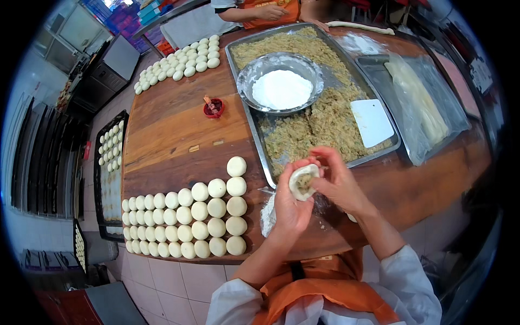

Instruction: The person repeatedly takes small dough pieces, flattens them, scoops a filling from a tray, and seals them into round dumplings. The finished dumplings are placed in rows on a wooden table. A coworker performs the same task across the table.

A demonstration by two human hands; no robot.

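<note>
My left hand (pixel 293 205) cradles a cup of white dough (pixel 295 187) with tan crumbly filling (pixel 303 183) inside. The fingers of my right hand (pixel 339 178) pinch its rim from the right, and the dough's mouth is still spread around the filling. Both hands are above the table's near edge, just before a large metal tray (pixel 256 140) heaped with the same filling (pixel 288 142). Loose flour (pixel 268 215) lies beside my left wrist. Part of a pale dough piece (pixel 352 218) shows under my right forearm.
Rows of round dough buns (pixel 200 211) cover the table's near left, with more buns (pixel 178 61) at the far left. A metal bowl of flour (pixel 282 89) and a white scraper (pixel 371 122) rest in the tray. Plastic-covered dough (pixel 420 99) lies right. Across the table stands a co-worker (pixel 260 14).
</note>
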